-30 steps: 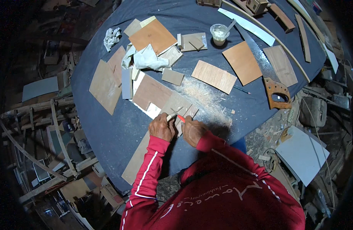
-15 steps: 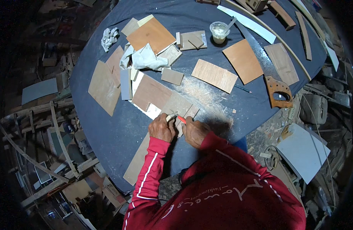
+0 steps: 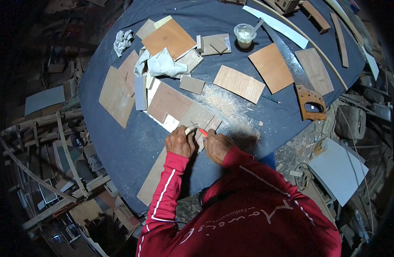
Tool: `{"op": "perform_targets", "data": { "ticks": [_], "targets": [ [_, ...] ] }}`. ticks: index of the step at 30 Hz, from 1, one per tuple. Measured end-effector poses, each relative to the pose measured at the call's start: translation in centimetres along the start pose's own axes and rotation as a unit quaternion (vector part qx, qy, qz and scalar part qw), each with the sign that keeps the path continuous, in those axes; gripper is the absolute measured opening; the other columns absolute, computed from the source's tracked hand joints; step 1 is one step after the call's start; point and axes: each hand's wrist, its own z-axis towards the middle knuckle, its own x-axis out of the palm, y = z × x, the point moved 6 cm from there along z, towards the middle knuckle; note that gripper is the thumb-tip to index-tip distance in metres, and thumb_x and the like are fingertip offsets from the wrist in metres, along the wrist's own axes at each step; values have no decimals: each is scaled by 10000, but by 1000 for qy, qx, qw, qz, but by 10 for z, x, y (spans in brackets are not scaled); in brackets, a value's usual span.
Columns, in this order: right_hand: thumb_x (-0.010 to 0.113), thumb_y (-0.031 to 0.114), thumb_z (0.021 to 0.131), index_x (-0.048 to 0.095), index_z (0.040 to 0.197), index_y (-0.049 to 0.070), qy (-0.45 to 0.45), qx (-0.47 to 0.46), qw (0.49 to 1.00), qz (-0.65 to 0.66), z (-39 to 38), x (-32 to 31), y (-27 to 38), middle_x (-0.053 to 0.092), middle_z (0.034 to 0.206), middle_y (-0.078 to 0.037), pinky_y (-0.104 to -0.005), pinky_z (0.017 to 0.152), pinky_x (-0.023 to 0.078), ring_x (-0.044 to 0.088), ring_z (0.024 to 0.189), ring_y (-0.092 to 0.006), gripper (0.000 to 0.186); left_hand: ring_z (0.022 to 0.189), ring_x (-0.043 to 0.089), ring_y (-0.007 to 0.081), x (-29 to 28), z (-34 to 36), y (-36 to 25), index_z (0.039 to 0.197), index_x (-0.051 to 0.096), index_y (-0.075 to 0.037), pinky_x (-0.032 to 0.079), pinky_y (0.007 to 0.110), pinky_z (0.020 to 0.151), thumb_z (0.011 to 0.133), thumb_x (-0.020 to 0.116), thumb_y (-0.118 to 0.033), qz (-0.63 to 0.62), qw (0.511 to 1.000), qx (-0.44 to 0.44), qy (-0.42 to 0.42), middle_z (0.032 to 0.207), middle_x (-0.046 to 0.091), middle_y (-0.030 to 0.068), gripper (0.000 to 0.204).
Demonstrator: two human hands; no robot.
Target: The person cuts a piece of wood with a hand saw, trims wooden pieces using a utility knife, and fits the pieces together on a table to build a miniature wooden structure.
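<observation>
My left hand (image 3: 180,141) is closed around a small pale wooden piece (image 3: 189,130), whose end sticks out past the fingers. Beside it my right hand (image 3: 218,147) grips a slim red-handled tool (image 3: 202,132). The tool points left toward the pale piece, and its thin tip is too small to make out. Both hands are low over flat boards, a grey-brown board (image 3: 198,115) and a narrower strip (image 3: 213,123). A long plank (image 3: 152,182) runs from under my left hand toward the near left edge of the table.
On the dark cloth-covered table (image 3: 120,158) lie a handsaw (image 3: 311,103), a pencil (image 3: 271,99), a plywood piece (image 3: 239,84), a brown panel (image 3: 272,68) and a white rag (image 3: 165,64). A plastic cup (image 3: 245,36) of pale paste stands at the back. Sawdust (image 3: 231,109) is spread right of the boards.
</observation>
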Motion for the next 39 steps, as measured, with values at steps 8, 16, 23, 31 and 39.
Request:
{"op": "perform_targets", "data": {
  "ticks": [8, 16, 23, 31, 39],
  "targets": [
    [534, 163, 857, 600, 847, -5, 27, -124, 979, -160, -1, 32, -5, 558, 736, -168, -419, 427, 490, 602, 472, -254, 181, 648, 609, 393, -1, 2, 0, 770, 562, -5, 482, 470, 581, 764, 685, -72, 4, 1000, -6, 2, 702, 598, 198, 140],
    [562, 145, 818, 598, 767, -4, 11, -43, 992, -116, -2, 25, -16, 548, 706, -164, -397, 421, 483, 588, 492, -260, 161, 649, 610, 398, 0, 4, -4, 769, 551, 1, 482, 473, 582, 773, 684, -76, 3, 1000, 0, -2, 683, 593, 204, 154],
    [592, 221, 852, 659, 900, 1, 87, -36, 995, -36, -21, -6, -41, 624, 775, -228, -393, 630, 547, 627, 678, -340, 235, 667, 636, 419, -5, -3, 16, 926, 623, 29, 500, 461, 603, 799, 695, -149, 0, 998, -62, 0, 746, 649, 248, 230],
    [688, 196, 851, 677, 1027, 19, -75, 89, 884, 453, 8, -42, -45, 628, 801, -53, -306, 767, 484, 591, 815, -135, 250, 861, 642, 194, 1, -19, 39, 1077, 599, 20, 518, 333, 767, 858, 648, -71, -486, 836, -247, -64, 950, 678, 117, 242],
    [718, 145, 843, 684, 1097, 15, -76, 24, 881, 466, 15, -48, -18, 668, 867, -38, -275, 743, 489, 595, 798, -120, 287, 1099, 538, 191, -3, -25, 2, 1230, 514, -18, 415, 319, 972, 810, 635, 8, -568, 802, -185, -17, 1144, 573, 112, 438]
  ]
}}
